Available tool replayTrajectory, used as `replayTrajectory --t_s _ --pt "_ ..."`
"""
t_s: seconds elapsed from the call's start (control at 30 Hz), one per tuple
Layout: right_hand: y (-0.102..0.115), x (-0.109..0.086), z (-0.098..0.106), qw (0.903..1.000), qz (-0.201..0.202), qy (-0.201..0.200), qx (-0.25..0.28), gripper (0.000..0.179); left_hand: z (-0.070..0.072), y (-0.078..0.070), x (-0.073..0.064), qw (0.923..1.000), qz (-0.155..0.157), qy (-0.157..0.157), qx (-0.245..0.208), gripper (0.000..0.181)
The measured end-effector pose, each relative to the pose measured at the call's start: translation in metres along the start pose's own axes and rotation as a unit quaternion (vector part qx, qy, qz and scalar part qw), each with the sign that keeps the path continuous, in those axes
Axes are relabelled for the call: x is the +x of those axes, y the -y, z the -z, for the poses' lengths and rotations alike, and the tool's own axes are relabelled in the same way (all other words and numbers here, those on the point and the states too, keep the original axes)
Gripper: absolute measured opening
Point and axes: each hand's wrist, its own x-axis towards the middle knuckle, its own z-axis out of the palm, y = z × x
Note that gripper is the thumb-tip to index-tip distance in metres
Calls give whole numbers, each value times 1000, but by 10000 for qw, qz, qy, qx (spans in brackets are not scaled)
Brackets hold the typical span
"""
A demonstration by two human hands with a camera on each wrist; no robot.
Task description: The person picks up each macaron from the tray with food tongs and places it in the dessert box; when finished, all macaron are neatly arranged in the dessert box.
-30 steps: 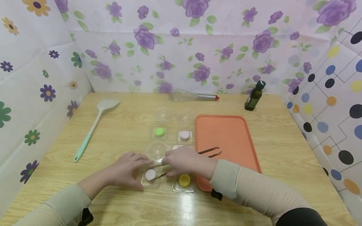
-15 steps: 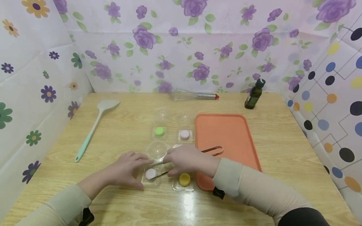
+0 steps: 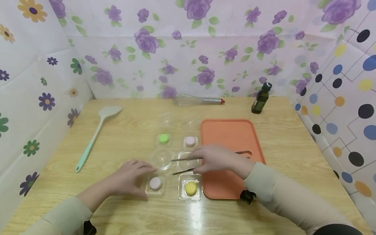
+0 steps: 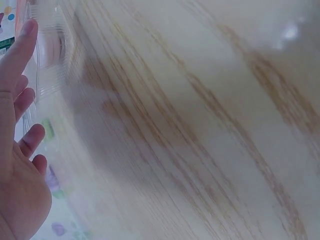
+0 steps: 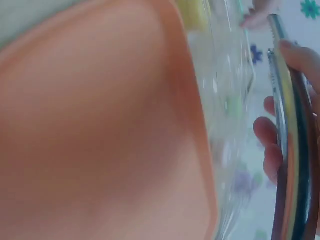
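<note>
My right hand point(image 3: 218, 160) holds metal tongs point(image 5: 294, 130), their two toothed tips apart with nothing between them. In the head view the tips hover over the clear lid point(image 3: 180, 165) of the box with a yellow macaron point(image 3: 191, 188). A pale pink macaron point(image 3: 155, 183) sits in the clear plastic box point(image 3: 150, 192) at the near left. Beside that box is my left hand point(image 3: 130, 179), fingers and thumb spread along its left side; in the left wrist view a fingertip overlaps the box wall. The box's domed lid point(image 3: 162, 158) lies folded back.
Behind are two more open boxes with a green macaron point(image 3: 164, 138) and a pale lilac macaron point(image 3: 190, 141). An orange tray point(image 3: 232, 130) lies to the right. Around the back and left are a whisk point(image 3: 202, 100), a dark bottle point(image 3: 260, 98) and a spatula point(image 3: 95, 137).
My right hand has moved right and slightly back with the tongs, their tips leaving the pale pink macaron, which stays in its box. The left hand has stayed by the box.
</note>
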Motion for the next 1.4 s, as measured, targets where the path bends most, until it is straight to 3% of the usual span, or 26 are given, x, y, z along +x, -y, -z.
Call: replayTrajectory --t_s 0.27,0.5,0.87,1.2,1.4 --pt "-42 -41 13 9947 -678 -729 249 45 -1 2 -1 10000 -12 -9 -8 84" --pt "-78 -76 16 9831 -1448 -1113 -128 45 0 2 -2 10000 -42 -4 29 85" --pt "-130 -126 15 9475 -2923 -1287 -146 56 8 -2 8 9994 -256 -231 104 85" --pt "-160 -165 8 9108 -3837 -1521 -107 66 17 -6 28 9991 -348 -196 163 87" --pt "-169 -181 3 8994 -4101 -1501 -176 69 20 -8 41 9988 -416 -133 234 86"
